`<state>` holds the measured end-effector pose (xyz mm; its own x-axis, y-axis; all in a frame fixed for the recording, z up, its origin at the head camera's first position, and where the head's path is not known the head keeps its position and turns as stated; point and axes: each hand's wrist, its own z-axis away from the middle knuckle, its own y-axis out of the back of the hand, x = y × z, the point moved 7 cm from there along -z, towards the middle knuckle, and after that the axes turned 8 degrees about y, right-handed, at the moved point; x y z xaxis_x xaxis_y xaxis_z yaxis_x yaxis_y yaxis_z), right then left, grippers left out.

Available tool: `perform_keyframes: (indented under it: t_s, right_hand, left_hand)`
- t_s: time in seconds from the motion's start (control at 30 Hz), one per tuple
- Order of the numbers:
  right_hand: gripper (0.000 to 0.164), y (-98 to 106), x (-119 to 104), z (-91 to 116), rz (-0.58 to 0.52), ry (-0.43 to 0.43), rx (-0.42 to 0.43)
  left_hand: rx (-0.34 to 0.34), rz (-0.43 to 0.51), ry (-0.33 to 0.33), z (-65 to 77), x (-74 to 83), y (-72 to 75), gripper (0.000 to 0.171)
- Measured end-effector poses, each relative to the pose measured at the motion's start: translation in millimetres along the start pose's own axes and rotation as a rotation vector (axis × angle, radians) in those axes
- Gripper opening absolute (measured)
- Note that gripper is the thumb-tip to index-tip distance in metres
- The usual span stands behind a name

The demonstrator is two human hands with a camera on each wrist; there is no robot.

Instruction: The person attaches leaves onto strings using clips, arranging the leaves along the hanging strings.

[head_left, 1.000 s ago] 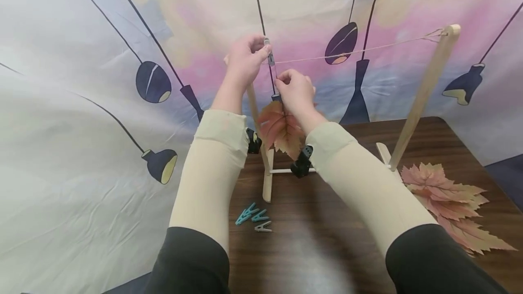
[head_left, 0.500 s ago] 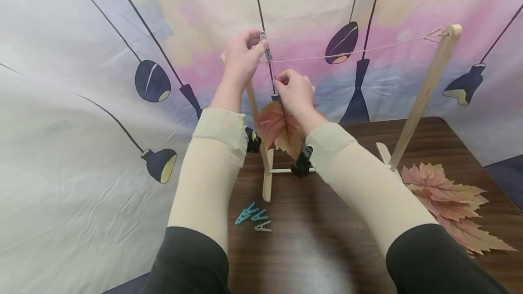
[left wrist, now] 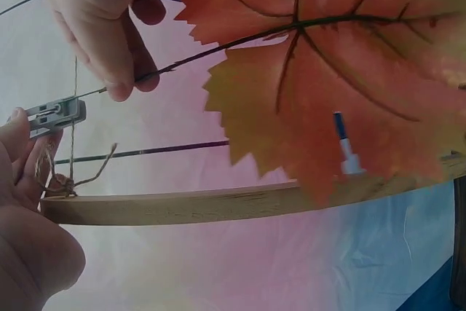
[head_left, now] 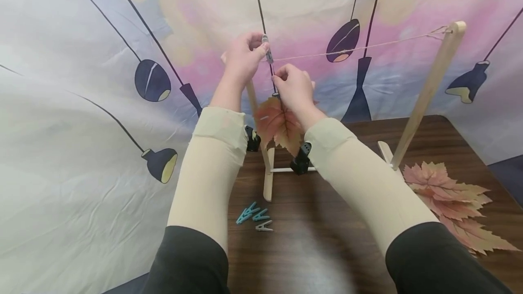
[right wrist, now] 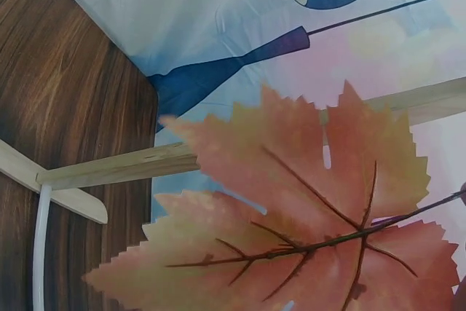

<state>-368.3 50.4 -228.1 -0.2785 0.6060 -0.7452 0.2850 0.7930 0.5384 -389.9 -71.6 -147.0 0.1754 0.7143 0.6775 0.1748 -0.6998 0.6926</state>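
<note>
My left hand [head_left: 243,60] pinches a grey clothespin [head_left: 267,50] between thumb and fingers, up at the string [head_left: 392,43]. In the left wrist view the string passes at the nose of the clothespin [left wrist: 58,116], where the tip of the leaf's stem [left wrist: 211,52] also reaches. Just below, my right hand [head_left: 296,87] pinches that thin dark stem near its top. The orange-red artificial maple leaf [head_left: 279,124] hangs beneath, partly behind the right hand. Its veined face fills much of the right wrist view, while the right fingers there are mostly out of frame.
A wooden frame with a right post [head_left: 426,94] and left post [head_left: 252,99] carries the string. On the brown table [head_left: 302,248] lie teal clothespins [head_left: 247,213] and a grey one [head_left: 264,226]. Several maple leaves [head_left: 449,194] lie at right, before a printed cloth backdrop [head_left: 81,22].
Both hands keep their grips and stay near the string. The clothespin shifted slightly left, then a little back and down. The leaf has turned slightly and sits a bit higher.
</note>
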Motion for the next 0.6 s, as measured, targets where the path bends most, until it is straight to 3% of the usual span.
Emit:
perform_keyframes:
  t_s: [0.6]
  right_hand:
    - [0.019, -10.1, 4.6, -0.1, 0.029, -0.023, -0.036]
  left_hand:
    - [0.013, 0.007, -0.009, 0.3, -1.5, 4.2, 0.03]
